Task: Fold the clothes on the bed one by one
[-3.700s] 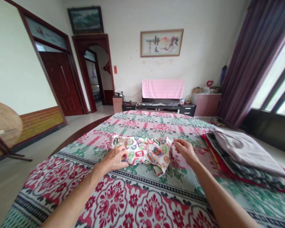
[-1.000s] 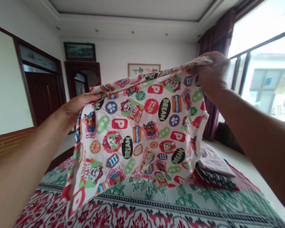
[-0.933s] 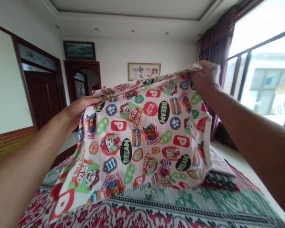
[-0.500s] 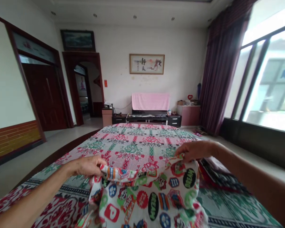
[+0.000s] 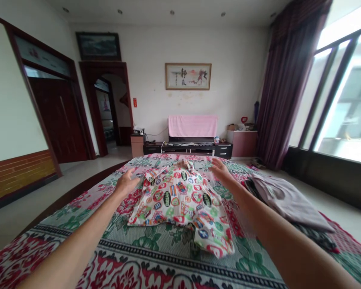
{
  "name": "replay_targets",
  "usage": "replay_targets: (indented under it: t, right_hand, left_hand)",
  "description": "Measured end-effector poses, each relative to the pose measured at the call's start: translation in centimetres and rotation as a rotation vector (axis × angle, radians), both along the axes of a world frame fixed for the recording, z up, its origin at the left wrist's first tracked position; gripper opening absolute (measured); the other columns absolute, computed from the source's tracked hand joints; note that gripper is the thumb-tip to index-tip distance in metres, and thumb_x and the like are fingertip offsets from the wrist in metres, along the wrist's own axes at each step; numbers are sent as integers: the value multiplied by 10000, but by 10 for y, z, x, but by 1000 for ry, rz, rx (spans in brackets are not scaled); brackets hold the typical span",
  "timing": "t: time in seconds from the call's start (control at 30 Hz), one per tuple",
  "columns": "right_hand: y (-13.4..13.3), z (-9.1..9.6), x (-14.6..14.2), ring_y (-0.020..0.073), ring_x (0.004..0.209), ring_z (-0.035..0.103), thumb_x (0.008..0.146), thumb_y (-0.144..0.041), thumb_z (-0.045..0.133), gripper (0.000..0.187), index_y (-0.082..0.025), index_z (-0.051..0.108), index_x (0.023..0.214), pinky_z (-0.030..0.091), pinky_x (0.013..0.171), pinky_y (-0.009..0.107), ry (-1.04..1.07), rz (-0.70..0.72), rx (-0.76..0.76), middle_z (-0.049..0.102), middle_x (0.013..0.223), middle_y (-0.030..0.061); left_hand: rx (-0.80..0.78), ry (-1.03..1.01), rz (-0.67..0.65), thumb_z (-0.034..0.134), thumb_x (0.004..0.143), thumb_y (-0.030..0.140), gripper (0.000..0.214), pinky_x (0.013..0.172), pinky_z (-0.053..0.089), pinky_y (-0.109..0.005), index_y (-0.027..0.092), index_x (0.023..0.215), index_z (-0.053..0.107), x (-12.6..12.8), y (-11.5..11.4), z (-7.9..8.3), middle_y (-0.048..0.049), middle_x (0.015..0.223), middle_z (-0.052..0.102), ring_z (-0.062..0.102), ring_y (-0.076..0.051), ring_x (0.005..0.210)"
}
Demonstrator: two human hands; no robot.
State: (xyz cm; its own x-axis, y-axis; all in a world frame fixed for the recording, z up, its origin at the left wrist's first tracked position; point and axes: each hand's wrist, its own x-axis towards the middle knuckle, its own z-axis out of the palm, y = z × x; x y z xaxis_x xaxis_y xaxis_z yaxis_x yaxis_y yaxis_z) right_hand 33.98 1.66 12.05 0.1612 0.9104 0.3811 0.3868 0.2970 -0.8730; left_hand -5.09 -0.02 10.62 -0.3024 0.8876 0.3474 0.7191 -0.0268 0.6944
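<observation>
A white children's shirt [image 5: 177, 196] with a colourful cartoon print lies spread on the flowered bedspread [image 5: 150, 239]. Its near hem is uneven, and one part reaches out toward the lower right. My left hand [image 5: 126, 182] is just beyond the shirt's left side, fingers apart and holding nothing. On the other side, my right hand [image 5: 221, 169] hovers by the shirt's far right edge, also with its fingers apart and nothing in them.
A stack of folded clothes, with a pale grey garment [image 5: 289, 200] on top, lies at the bed's right side. Past the far edge stands a low black cabinet [image 5: 224, 151], with a pink cloth [image 5: 192, 126] draped above it. A purple curtain [image 5: 284, 92] hangs at right.
Both hands have let go of the printed shirt, which was bunched up close to me. It now lies spread out farther away on the bed, and the hands have reached forward.
</observation>
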Motion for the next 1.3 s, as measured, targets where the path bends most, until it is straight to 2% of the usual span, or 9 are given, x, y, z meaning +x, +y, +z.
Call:
replay_targets:
  t: [0.17, 0.23, 0.3, 0.43, 0.57, 0.73, 0.93, 1.17, 1.3]
  right_hand:
    - [-34, -73, 22, 236, 906, 658, 696, -275, 535, 382, -137, 670, 1026, 506, 779, 322, -72, -1, -141, 710, 985, 97]
    - [-51, -93, 27, 220, 810, 669, 711, -315, 499, 379, -153, 680, 1002, 500, 683, 289, -151, -77, -200, 724, 897, 66]
    - [-65, -101, 27, 216, 801, 662, 736, -351, 479, 357, -172, 692, 960, 475, 659, 272, -300, -205, -234, 723, 869, 54]
    - [-82, -95, 20, 226, 823, 650, 799, -446, 459, 365, -182, 692, 897, 427, 657, 264, -600, -335, -292, 712, 844, 74]
    - [-88, -95, 14, 221, 809, 649, 810, -453, 479, 379, -174, 665, 987, 400, 639, 253, -708, -323, -289, 710, 861, 82]
    - [-92, -106, 11, 193, 785, 647, 809, -289, 470, 329, -184, 630, 1076, 416, 668, 245, -712, -283, -168, 708, 859, 62]
    - [-93, -101, 10, 198, 797, 652, 798, -281, 465, 357, -172, 633, 1093, 453, 684, 259, -555, -342, -211, 706, 892, 71]
    - [-87, -105, 20, 170, 707, 646, 774, -318, 501, 347, -174, 646, 1054, 437, 590, 233, -417, -220, -320, 708, 830, 40]
    - [-91, -95, 26, 178, 737, 639, 759, -305, 518, 256, -186, 688, 909, 407, 603, 231, -595, -216, -295, 706, 814, 42]
  left_hand:
    - [-279, 110, -190, 612, 651, 332, 287, 684, 461, -243, 165, 868, 698, -5, -30, -55, -21, 788, 707, 645, -205, 783]
    - [-348, 161, -328, 623, 627, 407, 340, 684, 466, -248, 166, 855, 697, -7, -42, -68, -16, 809, 693, 638, -207, 786]
    - [-349, 219, -458, 667, 570, 432, 416, 761, 473, -261, 171, 893, 691, -10, -54, -75, -43, 1008, 671, 619, -233, 933]
    - [-278, 305, -511, 649, 594, 396, 443, 951, 423, -304, 197, 990, 671, -17, -68, -84, -81, 1299, 532, 499, -267, 1197]
    - [-105, 342, -417, 490, 728, 312, 282, 993, 401, -300, 211, 911, 679, -20, -67, -101, -58, 1244, 583, 542, -222, 1157]
    - [54, 330, -294, 440, 753, 281, 257, 950, 451, -328, 201, 826, 673, -16, -59, -116, -84, 1113, 663, 611, -230, 1055]
    - [207, 159, -198, 451, 726, 309, 221, 930, 468, -308, 202, 781, 637, -18, -62, -105, -85, 1175, 650, 611, -219, 1055]
    - [37, 202, -83, 443, 729, 299, 255, 713, 467, -261, 198, 800, 667, -19, -74, -90, -31, 734, 703, 641, -189, 725]
    - [42, 273, -149, 447, 725, 257, 214, 717, 460, -245, 199, 771, 648, -20, -76, -91, -20, 735, 685, 630, -175, 728]
